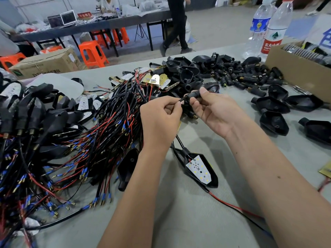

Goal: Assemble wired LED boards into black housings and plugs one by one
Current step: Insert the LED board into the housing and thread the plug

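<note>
My left hand pinches a black sheathed wire at its end. Right beside it, my right hand grips a black plug between thumb and fingers, its mouth facing the wire end. The wire runs down under my left wrist to a black housing lying on the table with a white LED board seated in it. Red and black leads trail from that housing toward the front right.
A tangle of wired LED boards covers the table's left half. Finished units lie far left. Empty housings and loose plugs lie at right and back. A cardboard box and two water bottles stand back right.
</note>
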Action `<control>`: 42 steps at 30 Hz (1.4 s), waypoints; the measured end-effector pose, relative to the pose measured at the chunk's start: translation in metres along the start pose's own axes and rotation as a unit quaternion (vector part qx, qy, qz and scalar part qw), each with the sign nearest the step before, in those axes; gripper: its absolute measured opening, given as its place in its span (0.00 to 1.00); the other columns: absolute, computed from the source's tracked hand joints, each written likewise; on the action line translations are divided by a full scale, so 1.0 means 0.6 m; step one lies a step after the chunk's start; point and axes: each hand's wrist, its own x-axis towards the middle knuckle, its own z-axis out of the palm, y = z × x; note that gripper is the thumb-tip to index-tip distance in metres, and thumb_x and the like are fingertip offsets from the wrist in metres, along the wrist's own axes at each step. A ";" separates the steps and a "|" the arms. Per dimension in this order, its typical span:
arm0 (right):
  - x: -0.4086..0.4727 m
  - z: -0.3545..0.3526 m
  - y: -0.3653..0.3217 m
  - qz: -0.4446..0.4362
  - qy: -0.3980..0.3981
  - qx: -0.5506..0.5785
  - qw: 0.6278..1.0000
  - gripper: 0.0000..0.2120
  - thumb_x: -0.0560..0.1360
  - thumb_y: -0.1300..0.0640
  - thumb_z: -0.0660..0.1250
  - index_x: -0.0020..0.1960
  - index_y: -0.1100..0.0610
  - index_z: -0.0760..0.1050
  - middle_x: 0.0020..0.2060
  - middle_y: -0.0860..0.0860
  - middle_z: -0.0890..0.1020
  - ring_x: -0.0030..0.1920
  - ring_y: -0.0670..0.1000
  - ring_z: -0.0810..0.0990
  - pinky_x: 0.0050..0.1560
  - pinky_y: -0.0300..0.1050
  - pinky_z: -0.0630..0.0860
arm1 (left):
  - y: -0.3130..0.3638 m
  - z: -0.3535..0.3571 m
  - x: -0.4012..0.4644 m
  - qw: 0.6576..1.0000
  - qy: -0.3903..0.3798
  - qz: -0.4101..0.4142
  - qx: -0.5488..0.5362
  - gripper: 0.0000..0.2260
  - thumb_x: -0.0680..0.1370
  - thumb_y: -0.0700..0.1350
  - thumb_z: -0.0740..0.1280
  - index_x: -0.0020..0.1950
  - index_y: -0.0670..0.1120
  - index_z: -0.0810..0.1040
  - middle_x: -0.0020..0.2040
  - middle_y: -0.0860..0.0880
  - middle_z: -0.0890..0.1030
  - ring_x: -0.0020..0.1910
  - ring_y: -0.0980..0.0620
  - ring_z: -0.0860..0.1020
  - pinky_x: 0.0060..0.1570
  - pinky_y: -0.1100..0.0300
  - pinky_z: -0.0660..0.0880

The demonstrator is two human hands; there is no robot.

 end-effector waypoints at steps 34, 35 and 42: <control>-0.003 -0.007 0.013 -0.046 -0.015 -0.208 0.977 0.13 0.83 0.52 0.66 0.52 0.57 0.87 0.42 0.56 0.84 0.34 0.48 0.78 0.36 0.42 0.74 | -0.009 -0.005 0.001 0.924 -0.128 -0.275 -0.233 0.03 0.80 0.38 0.71 0.49 0.40 0.84 0.38 0.46 0.86 0.32 0.53 0.79 0.34 0.62 0.75; -0.003 -0.007 0.014 -0.049 -0.014 -0.206 0.977 0.13 0.83 0.52 0.66 0.52 0.57 0.87 0.42 0.56 0.84 0.35 0.48 0.78 0.36 0.43 0.73 | -0.007 -0.006 0.002 0.921 -0.130 -0.279 -0.239 0.03 0.80 0.38 0.71 0.48 0.40 0.84 0.39 0.46 0.86 0.32 0.53 0.80 0.34 0.62 0.75; -0.006 -0.004 0.016 -0.031 -0.018 -0.188 0.982 0.13 0.83 0.50 0.66 0.53 0.55 0.87 0.45 0.55 0.83 0.38 0.50 0.78 0.33 0.41 0.74 | -0.002 -0.009 0.004 0.911 -0.130 -0.291 -0.260 0.04 0.80 0.37 0.71 0.51 0.36 0.83 0.39 0.44 0.85 0.33 0.50 0.79 0.35 0.62 0.76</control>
